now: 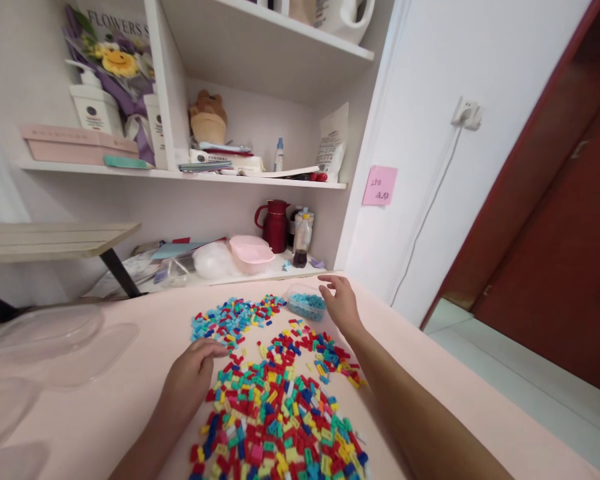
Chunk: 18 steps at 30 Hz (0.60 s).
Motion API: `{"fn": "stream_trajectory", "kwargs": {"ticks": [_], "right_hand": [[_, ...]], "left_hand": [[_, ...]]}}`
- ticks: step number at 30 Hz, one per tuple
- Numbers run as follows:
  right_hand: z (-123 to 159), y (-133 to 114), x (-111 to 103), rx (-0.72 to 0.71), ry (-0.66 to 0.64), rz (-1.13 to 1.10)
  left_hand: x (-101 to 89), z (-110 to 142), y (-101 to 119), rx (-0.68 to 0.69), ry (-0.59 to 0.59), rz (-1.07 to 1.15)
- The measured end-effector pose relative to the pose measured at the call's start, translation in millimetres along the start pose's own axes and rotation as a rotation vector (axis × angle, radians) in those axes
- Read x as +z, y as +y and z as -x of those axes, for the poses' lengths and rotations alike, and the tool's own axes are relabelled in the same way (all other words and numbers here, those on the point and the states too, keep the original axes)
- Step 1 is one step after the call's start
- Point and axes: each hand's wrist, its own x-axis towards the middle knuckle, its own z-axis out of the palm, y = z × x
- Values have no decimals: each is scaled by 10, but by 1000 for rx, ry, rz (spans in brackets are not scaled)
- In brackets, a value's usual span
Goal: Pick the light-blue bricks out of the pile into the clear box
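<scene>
My right hand [341,303] is at the right side of a clear plastic container [291,308] holding light-blue building bricks [307,303]. Its fingers are spread, and nothing shows between them. My left hand [197,363] rests at the left edge of the loose bricks, its fingers stretched toward a few red ones; nothing is seen in its grip. Between my forearms lies a large pile of mixed-colour building bricks [280,413]. Farther back, a smaller pile of mostly blue bricks [227,320] sits left of the container.
Clear plastic lids or trays [90,353] lie on the left of the pink tabletop [155,333]. Behind it stand a pink basin [253,253], a red jug [276,227] and a bottle of dark liquid [303,243]. A small raised stand [55,241] is at left.
</scene>
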Motion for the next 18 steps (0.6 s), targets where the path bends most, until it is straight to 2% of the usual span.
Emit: {"fn": "stream_trajectory", "kwargs": {"ticks": [6,8,11,14,18], "right_hand": [[54,-119,93,-35,-20,-41],[116,-224,158,-63,-82,-83],[282,-408,296,-159,-317,-121],[515,-564,454,-337,-575,-89],[792,-668,602,-553,-739,1]], "left_hand": [[9,-4,-12,3,0,-8],[1,-2,6,10,-3,-3],[-14,-2,28,8,3,1],[-11,-5,16,-18,15,-9],[34,-4,-32,-30,6,-33]]}}
